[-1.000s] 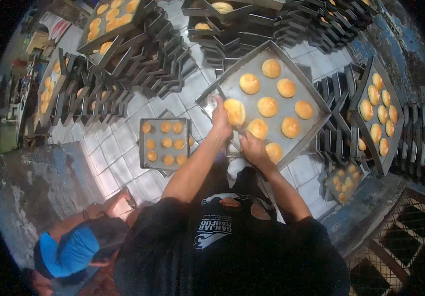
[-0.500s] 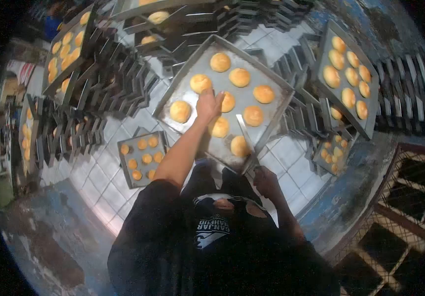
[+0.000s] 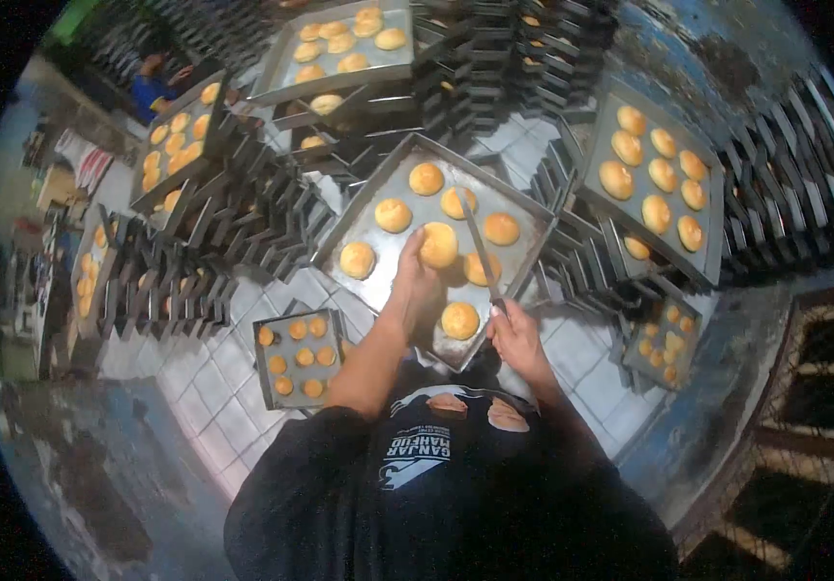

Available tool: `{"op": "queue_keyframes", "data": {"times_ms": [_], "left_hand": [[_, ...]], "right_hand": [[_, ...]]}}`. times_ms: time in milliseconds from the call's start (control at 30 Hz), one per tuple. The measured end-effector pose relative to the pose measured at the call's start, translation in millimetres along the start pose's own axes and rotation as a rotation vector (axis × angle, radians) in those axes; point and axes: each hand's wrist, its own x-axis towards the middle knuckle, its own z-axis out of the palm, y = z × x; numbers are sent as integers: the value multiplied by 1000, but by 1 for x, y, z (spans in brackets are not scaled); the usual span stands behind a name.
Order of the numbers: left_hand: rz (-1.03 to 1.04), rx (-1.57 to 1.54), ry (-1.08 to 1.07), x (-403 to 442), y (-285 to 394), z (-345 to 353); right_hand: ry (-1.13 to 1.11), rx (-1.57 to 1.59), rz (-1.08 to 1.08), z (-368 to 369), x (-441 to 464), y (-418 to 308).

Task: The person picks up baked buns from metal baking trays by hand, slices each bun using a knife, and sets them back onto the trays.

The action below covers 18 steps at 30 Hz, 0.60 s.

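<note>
My left hand (image 3: 417, 281) is closed around a round golden bun (image 3: 438, 245), which looks raised over a large metal baking tray (image 3: 523, 198). In my right hand (image 3: 516, 339) is a long knife (image 3: 481, 242), gripped by its handle near the tray's near right edge. Its thin blade points away from me, across the buns to the right of the held one. Several more buns sit on the tray, among them a near bun (image 3: 459, 320) and a left bun (image 3: 357, 259). My left hand hides part of the tray beneath it.
Stacked trays surround me, topped by a right bun tray (image 3: 659, 174), a far bun tray (image 3: 349, 53) and a left bun tray (image 3: 177, 145). A lower tray (image 3: 303, 360) stands near the white tiled floor (image 3: 209, 363). Another person (image 3: 152, 89) is at the far left.
My left hand has come back toward me and now grips a bun. My right hand has brought the knife forward and up over the tray. The view has tilted upward.
</note>
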Motion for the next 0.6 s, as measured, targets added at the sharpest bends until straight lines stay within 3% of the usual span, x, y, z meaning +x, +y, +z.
{"op": "queue_keyframes", "data": {"times_ms": [200,333,500,600], "left_hand": [[155,-163,198,1,30,19],[204,-188,71,-1,47,15],[214,-74,-6,-16,44,23],[129,-100,-51,-31,37,33]], "right_hand": [[-128,-138,-172,4,0,-80],[-171,-202,-233,12,-9,-95],[-50,-276,-298,25,2,-95],[-110,-191,-250,24,13,-126]]}}
